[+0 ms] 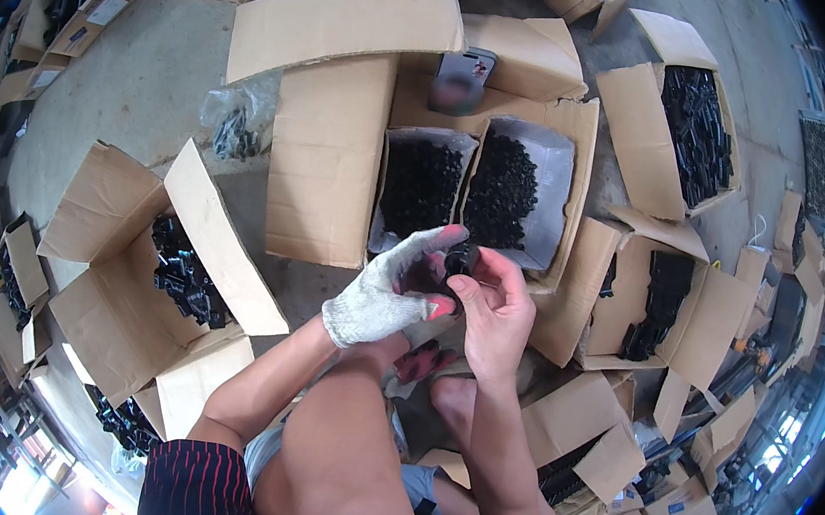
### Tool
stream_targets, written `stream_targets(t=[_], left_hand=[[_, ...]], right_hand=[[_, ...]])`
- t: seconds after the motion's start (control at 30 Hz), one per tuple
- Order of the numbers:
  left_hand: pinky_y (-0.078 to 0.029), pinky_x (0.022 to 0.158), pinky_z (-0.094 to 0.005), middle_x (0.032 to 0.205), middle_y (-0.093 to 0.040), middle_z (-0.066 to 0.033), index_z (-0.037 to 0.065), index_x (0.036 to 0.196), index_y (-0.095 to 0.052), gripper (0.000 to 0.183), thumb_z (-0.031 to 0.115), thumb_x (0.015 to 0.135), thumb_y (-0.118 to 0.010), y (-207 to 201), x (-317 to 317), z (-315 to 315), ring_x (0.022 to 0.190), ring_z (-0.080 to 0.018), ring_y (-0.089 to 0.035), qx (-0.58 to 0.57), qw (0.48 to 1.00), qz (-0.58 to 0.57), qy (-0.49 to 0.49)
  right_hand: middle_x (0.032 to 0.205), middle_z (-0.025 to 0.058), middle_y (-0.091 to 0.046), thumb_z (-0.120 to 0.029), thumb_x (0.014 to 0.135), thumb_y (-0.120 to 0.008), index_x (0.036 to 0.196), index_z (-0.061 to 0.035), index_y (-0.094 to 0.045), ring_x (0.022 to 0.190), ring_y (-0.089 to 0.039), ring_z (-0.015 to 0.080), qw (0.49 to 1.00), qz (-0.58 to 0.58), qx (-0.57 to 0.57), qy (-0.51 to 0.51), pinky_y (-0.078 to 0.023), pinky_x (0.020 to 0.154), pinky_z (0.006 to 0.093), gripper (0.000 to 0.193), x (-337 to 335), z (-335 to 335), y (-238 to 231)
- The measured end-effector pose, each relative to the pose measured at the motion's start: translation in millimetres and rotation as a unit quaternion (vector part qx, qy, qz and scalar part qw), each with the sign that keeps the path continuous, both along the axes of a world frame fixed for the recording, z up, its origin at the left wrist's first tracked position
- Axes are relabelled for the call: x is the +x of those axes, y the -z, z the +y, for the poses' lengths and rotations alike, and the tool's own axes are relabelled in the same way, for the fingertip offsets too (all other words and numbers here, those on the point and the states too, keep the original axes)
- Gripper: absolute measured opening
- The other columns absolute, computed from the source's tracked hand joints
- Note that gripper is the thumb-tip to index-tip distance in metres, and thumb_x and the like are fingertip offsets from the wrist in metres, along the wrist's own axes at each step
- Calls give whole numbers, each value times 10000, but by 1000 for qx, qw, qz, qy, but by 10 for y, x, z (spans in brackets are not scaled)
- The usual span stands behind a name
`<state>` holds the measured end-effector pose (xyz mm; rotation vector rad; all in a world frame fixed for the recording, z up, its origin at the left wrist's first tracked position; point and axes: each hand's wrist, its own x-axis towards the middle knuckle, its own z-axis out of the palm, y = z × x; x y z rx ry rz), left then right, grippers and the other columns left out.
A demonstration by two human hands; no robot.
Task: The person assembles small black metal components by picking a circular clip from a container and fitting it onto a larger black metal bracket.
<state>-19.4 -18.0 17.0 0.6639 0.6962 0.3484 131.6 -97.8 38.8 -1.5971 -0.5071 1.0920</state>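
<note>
While both hands meet just below the twin-compartment box [574,174], counts first: 2 hands, 1 glove, 1 small black part [459,258] between them, 2 compartments full of black pieces in that box. Open cartons w/ black parts around it: 1 big one [110,216] well to its left, 1 w/ long black pieces [637,130] to its upper right, 1 more [718,320] to its lower right; others further out toward the rim, too bent to count exactly. 1 clear plastic bag [236,123] of dark bits lies left of the box on the concrete floor [151,69]. 1 phone [459,79] leans just above the box.

Left hand [383,295] wears a white knit glove w/ red fingertips; fingers curled, index stretched up over the part, thumb tip pressing toward the right hand, so it's gripping the part from the left. Right hand [495,312] is bare, fingers bent inward, thumb and forefinger pinching the same part from the right. Part sits right at the box's lower edge, half hidden by fingers; exact shape can't be told.

Both forearms rise from the lower edge and converge, wrists close together, above a bare knee [344,431]. Striped dark-red sleeves [193,481] show at the upper arms
</note>
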Motion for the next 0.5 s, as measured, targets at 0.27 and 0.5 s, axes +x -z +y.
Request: stream_targets(t=[0.27,0.5], left_hand=[[-526,1014,-323,1377,-580,-17,135,1576,-432,907,-69,794,-842,-64,-10,25,1153,-129,-585,38,999,-22,-5],[-531,1018,-334,1313,-601,-29,134,1575,-437,936,-62,763,-858,-168,-70,45,1163,-136,-590,-13,1000,-14,7]], right_hand=[[1150,89,-722,-15,921,-786,1304,56,-613,1003,-672,112,999,36,32,3,-545,922,268,427,31,58,-203],[1096,86,-734,-53,900,-821,1271,49,-636,970,-668,109,999,-19,30,10,-541,898,269,427,-28,32,-273]])
